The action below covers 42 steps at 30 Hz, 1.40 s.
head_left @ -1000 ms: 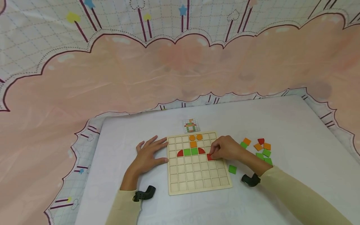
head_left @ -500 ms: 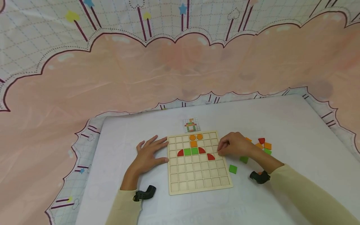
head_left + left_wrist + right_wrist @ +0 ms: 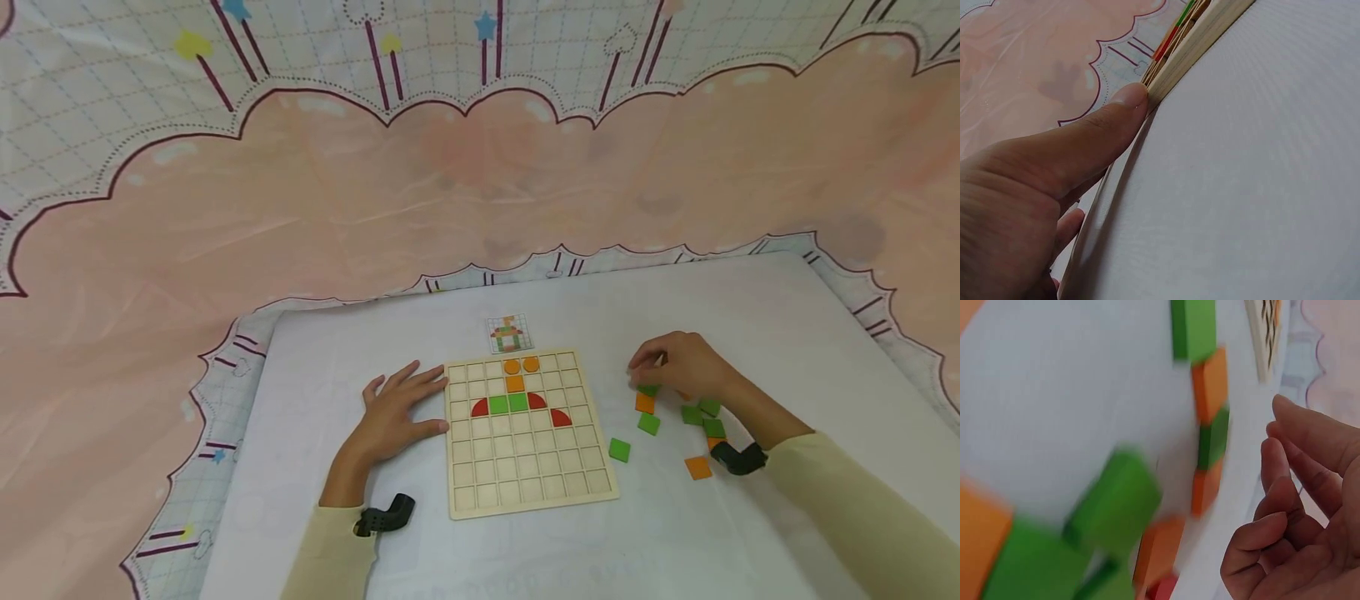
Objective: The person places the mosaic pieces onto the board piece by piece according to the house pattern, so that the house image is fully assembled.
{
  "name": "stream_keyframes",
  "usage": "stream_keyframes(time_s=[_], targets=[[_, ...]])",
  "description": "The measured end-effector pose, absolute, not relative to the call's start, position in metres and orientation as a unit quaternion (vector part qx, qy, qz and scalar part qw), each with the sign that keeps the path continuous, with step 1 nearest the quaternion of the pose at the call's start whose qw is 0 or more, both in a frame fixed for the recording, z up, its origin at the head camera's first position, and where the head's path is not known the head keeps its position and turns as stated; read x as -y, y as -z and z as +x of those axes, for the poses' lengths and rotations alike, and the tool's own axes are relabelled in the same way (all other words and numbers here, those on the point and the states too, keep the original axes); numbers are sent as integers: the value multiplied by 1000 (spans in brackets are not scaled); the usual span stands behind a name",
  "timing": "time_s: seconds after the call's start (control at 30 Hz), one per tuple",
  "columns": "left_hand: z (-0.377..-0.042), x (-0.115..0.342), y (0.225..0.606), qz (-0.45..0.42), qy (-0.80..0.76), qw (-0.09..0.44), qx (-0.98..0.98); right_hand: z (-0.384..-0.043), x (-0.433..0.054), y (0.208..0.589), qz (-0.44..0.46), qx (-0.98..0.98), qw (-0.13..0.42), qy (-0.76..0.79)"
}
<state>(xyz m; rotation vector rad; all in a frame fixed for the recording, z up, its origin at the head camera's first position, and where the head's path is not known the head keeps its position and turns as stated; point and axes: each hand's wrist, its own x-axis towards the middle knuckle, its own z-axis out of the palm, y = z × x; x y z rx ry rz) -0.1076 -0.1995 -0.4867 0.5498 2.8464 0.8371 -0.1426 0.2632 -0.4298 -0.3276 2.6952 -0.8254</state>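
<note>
R hand [image 3: 686, 362] had its fingers [image 3: 1307, 422] bent loosely, released. From the head cam its tips overlapped a green tile [image 3: 648, 390], so contact was hard to tell there; the R wrist cam showed the tips apart from the tiles, w/ a gap btwn. L hand [image 3: 393, 417] was flat-ish, fingers spread, also released, just touching the L edge of the board [image 3: 536, 509]. L wrist cam gave the thumb [image 3: 1107, 128] close up, its tip on the wood edge; most other fingers were hidden there, though the head cam had them all.

Next out: on the board, per head cam only, 2 orange circles [image 3: 531, 364] up top, an orange square [image 3: 514, 383] under the L one, then 2 green squares [image 3: 508, 404] w/ a red quarter [image 3: 480, 407] each side, plus another red quarter [image 3: 560, 417] one row lower, further R. L wrist cam caught that layout edge-on, as slivers of colour.

Loose tiles [image 3: 648, 423], green & orange, lay R of the board. R wrist cam, partly blurred, added a red pc [image 3: 1163, 589], hidden by hand/arm from the head cam. Pattern card [image 3: 509, 333] sat just beyond the board's far edge, on the white table [image 3: 360, 333]; patterned cloth [image 3: 450, 192] behind.
</note>
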Motion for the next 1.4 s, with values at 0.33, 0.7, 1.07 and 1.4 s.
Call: stream_keyframes(time_s=[0.33, 0.7, 1.07, 1.4], targets=[[-108, 200, 487, 184, -281, 60, -940, -152, -294, 433, -90, -942, 181, 266], [-107, 200, 488, 184, -284, 54, -939, -152, -298, 438, -100, -937, 202, 265], [-106, 199, 488, 183, -288, 49, -939, -148, -292, 442, -100, -942, 189, 257], [-106, 198, 487, 181, -289, 53, -938, -145, -283, 438, -109, -947, 163, 254]])
